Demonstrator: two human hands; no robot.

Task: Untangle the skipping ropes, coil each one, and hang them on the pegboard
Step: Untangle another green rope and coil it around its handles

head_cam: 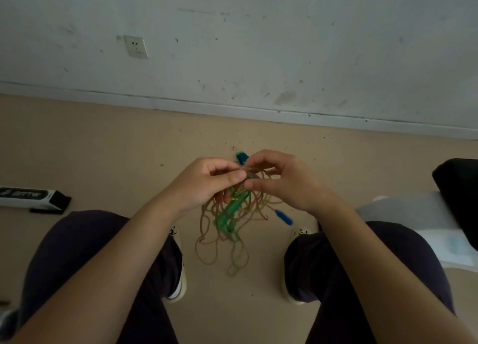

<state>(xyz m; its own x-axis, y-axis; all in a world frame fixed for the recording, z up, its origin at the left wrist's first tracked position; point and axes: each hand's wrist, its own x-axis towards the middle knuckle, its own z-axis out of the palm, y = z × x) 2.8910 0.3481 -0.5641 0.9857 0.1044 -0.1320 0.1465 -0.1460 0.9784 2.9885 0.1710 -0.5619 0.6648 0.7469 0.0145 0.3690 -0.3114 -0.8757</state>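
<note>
Forearms nearest camera, above dark-trousered knees. Left hand and right hand both pinching strands at top of tangled skipping ropes. Tangle hangs between knees over beige floor; green handles inside tangle, blue handle at right edge.
</note>
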